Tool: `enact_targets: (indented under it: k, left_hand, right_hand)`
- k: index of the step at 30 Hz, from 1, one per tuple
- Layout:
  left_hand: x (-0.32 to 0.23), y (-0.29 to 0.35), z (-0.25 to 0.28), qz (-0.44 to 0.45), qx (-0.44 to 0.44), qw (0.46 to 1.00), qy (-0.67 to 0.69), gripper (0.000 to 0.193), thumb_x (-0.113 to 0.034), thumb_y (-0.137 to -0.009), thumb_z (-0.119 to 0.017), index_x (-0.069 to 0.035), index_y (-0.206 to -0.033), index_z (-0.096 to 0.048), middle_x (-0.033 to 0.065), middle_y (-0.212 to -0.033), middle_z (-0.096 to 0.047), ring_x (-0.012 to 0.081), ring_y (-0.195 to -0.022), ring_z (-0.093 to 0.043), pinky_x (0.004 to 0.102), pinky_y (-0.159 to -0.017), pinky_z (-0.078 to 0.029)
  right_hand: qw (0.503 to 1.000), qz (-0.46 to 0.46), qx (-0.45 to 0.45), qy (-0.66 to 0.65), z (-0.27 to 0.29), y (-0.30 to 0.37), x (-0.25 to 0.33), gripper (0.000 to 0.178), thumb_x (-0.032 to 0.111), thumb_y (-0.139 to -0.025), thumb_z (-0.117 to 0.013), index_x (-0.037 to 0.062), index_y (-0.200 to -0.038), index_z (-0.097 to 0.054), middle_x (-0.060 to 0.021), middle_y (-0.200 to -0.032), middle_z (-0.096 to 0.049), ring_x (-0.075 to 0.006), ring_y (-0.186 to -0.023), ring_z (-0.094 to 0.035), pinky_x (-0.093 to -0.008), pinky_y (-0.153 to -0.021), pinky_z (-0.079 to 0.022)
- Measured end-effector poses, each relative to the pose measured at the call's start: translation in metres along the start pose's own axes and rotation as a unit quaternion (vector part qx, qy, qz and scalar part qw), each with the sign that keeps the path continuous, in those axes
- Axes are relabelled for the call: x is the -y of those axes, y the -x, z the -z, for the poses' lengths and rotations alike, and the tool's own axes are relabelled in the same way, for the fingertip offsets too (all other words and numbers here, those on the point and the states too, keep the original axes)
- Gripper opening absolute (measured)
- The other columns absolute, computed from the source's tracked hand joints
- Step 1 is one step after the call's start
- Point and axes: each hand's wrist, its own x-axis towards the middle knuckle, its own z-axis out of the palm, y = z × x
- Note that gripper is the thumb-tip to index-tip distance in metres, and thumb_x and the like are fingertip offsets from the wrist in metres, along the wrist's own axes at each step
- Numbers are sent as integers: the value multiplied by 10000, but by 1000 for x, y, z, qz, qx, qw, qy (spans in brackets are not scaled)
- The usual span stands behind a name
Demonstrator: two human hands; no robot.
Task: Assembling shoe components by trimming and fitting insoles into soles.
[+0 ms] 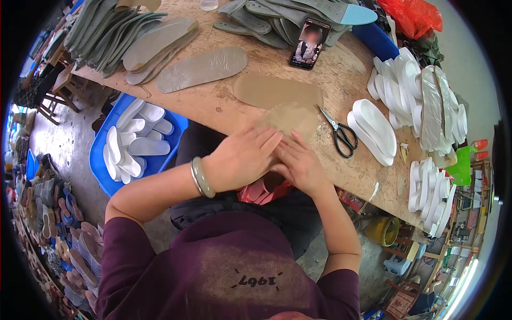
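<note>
L hand [246, 152] comes in from the left, palm down, fingers nearly straight & close tog., tips toward far right; L wrist wears a pale bangle [201, 177]. R hand [300, 164] comes from near right, forearm slanting far-left, fingers loosely bent, thumb toward L hand. Hands meet approx. at the near edge of the tabletop [213, 106], both fairly flat, fingertips at the near end of a tan insole [292, 118]; can't tell if they grip or just press it. Insole lies on the tabletop, just nearer than a 2nd tan sheet [272, 89]. Scissors [338, 133] right of it, white soles [375, 130] further right; phone [310, 44] far side.
</note>
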Motion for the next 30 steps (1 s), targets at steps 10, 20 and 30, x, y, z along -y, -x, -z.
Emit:
enact_targets:
  k: [10,20,30]
  left_hand:
    - [7,21,-16,-2,51,998,-46,668,-489,-961,-525,53,-1351,-508,222,-1418,-508,318,-1373,-445,493,-1188,-241]
    - [22,21,-22,96,-22,995,25,533,-371,-940,-606,-46,-1358,-539,176,-1410,-529,336,-1314,-494,484,-1118,-355]
    - [52,-9,-13,294,-20,944,146,273,-262,-870,-676,-5,-940,-618,166,-866,-696,348,-825,-680,451,-744,-532]
  right_hand:
    - [990,-74,-39,110,11,2,-66,468,361,-942,-594,45,-1287,-584,-101,-1265,-655,-239,-1265,-563,-511,-1142,-304]
    - [992,-46,-50,105,-3,-9,-27,491,387,-945,-587,36,-1287,-587,-128,-1269,-649,-263,-1262,-562,-511,-1148,-301]
    - [998,-26,-54,6,-13,-11,3,459,376,-913,-629,22,-1206,-636,-159,-1319,-613,-326,-1269,-549,-458,-1068,-428]
